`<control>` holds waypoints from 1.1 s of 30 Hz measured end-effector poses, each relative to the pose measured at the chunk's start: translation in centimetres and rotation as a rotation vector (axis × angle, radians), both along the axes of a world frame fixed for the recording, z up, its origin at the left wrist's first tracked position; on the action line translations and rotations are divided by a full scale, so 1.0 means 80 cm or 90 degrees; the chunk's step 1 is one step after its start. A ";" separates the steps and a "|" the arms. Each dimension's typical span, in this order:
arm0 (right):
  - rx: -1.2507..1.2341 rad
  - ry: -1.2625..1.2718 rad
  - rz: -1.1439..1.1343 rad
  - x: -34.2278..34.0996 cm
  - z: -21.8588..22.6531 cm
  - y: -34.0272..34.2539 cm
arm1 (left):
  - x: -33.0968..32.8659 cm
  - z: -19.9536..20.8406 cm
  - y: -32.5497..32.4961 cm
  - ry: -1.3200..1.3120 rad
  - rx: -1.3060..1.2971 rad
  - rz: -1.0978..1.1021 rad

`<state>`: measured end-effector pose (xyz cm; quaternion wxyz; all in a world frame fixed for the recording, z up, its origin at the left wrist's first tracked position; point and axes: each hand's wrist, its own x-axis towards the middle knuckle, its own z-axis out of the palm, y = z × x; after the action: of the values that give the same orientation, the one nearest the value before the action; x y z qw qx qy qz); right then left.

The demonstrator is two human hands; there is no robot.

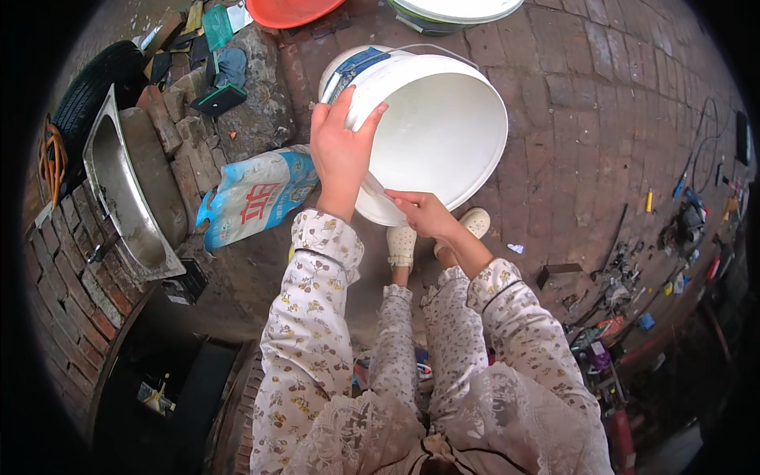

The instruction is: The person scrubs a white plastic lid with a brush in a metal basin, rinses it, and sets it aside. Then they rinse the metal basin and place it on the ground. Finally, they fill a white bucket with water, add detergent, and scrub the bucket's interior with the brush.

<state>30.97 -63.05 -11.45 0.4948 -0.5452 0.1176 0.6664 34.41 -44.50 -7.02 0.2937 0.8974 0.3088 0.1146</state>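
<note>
A white plastic bucket with a blue label and a thin wire handle is tilted in front of me, its mouth turned toward me and to the right. Gripping its left side near the rim is my left hand, the thumb lying along the edge. Below it, my right hand is closed at the bucket's lower rim. A pale strip shows by its fingertips; whether it is separate from the bucket I cannot tell.
A blue and white sack lies left, beside a steel sink and a black tyre. Ahead are a red basin and a white basin. Tools and scrap litter the brick floor at right.
</note>
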 end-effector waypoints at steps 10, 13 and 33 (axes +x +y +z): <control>-0.380 -0.793 0.568 0.093 0.056 -0.139 | 0.024 0.008 -0.020 0.007 -0.016 -0.021; -0.130 -0.463 0.191 -0.021 0.040 -0.105 | 0.014 0.005 -0.040 0.008 -0.026 -0.042; -0.214 -0.482 0.228 -0.010 -0.147 0.037 | -0.034 0.004 -0.019 0.006 -0.044 -0.122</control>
<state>30.14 -60.08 -23.22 0.2845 -0.8352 -0.0612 0.4666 31.66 -46.01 -6.74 0.3327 0.9127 0.2265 0.0710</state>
